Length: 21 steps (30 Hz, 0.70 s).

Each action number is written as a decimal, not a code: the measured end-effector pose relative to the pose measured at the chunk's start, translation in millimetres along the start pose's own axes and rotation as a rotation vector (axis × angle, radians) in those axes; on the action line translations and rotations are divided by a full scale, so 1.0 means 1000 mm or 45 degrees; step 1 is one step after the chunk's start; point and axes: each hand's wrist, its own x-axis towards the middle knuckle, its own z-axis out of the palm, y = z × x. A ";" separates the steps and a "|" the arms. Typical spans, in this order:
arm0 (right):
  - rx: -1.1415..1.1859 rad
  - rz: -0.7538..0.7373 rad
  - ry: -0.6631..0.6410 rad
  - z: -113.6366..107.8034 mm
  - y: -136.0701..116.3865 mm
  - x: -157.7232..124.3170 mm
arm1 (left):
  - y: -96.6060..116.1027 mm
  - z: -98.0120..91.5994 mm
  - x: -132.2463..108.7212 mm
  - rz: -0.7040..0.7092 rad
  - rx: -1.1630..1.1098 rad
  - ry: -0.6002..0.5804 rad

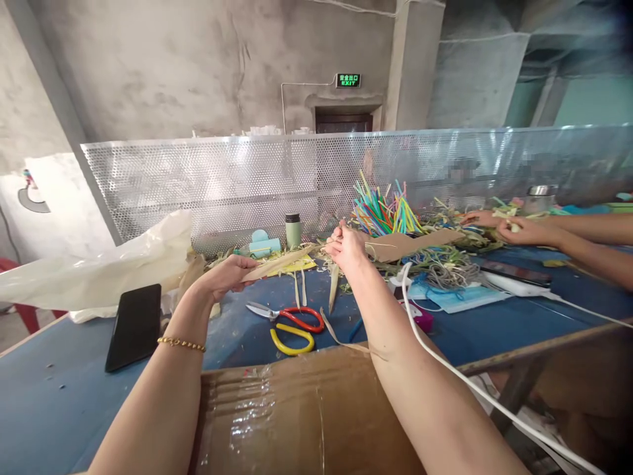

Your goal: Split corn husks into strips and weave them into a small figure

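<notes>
A pale, dried husk-like strip (279, 264) stretches between my two hands above the blue table. My left hand (231, 274), with a gold bead bracelet on the wrist, is closed on its wide end. My right hand (346, 245) is pinched at the narrow end, and a thin straw-coloured stalk pokes out to its right. The fingertips there are partly hidden. Below the strip lie scissors (291, 323) with one red and one yellow handle loop, blades apart. Loose strips (332, 289) and plant scraps are scattered around them.
Left stands a black phone (133, 326) beside a plastic bag (109, 264). Behind are a green bottle (293, 231) and colourful stems (383, 208). A cardboard box (297, 415) sits in front. A white cable (445, 373) crosses my right arm. A co-worker's hands (524, 232) are at right.
</notes>
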 end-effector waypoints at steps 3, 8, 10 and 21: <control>0.117 -0.026 0.129 0.001 0.001 0.002 | -0.003 -0.003 0.001 -0.022 0.017 0.005; 0.055 -0.045 0.194 0.000 0.006 0.003 | -0.012 -0.015 0.001 -0.125 0.051 0.099; -0.031 -0.016 0.040 -0.002 0.008 0.003 | -0.017 -0.020 0.002 -0.156 0.068 0.164; -0.253 -0.278 -0.600 0.044 0.007 -0.047 | -0.043 -0.015 0.025 -0.044 0.488 0.482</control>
